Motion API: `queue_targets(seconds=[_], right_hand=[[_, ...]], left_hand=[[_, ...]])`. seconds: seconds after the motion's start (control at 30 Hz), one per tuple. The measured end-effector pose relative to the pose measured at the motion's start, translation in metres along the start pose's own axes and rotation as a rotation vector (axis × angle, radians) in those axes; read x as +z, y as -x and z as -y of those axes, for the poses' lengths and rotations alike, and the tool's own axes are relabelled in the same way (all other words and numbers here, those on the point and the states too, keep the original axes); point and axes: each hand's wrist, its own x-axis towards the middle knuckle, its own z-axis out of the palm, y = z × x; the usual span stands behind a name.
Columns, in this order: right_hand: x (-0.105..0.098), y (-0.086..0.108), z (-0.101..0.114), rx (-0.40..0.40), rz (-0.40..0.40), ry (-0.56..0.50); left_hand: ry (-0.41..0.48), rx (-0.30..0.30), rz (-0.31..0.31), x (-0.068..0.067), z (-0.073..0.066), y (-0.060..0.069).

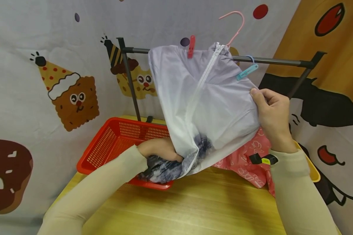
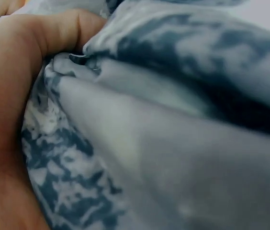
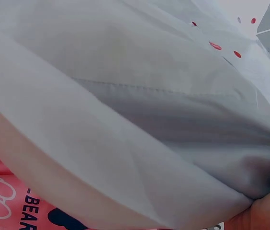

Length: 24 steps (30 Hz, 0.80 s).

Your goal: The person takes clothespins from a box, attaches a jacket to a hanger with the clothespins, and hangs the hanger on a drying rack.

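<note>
A thin white and pale lavender zip jacket (image 1: 223,111) with dark marbled patches hangs from a pink hanger (image 1: 240,26), whose hook rises above the rack's rail. At the jacket's lower left, my left hand (image 1: 160,148) grips a bunched marbled part (image 2: 73,172) of it. The left fingertips are partly hidden in the folds. On the far side, my right hand (image 1: 273,111) pinches the jacket's right edge between thumb and fingers. In the right wrist view, the pale cloth (image 3: 125,158) fills most of the picture, and only part of the hand shows.
Behind the jacket stands a dark metal rack (image 1: 282,61). A red clothespin (image 1: 191,47) and a blue clothespin (image 1: 247,71) are near its rail. A red basket (image 1: 89,163) stands left on the yellow table (image 1: 194,205). Pink printed cloth (image 1: 250,163) lies over a yellow basket (image 1: 313,171) at right.
</note>
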Motion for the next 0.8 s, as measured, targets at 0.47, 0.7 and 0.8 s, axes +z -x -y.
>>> queue_targets(seconds=[0.47,0.7,0.8], right_hand=[[0.002,0.001,-0.007,0.001,0.003,-0.038],[0.002,0.000,-0.009,0.041,-0.002,-0.089],[0.002,0.000,-0.011,0.045,-0.001,-0.094]], left_hand=[[-0.001,-0.105,-0.060,-0.002,0.010,-0.002],[-0.011,-0.144,-0.071,-0.004,0.012,-0.001],[-0.021,-0.134,-0.078,-0.004,0.011,-0.001]])
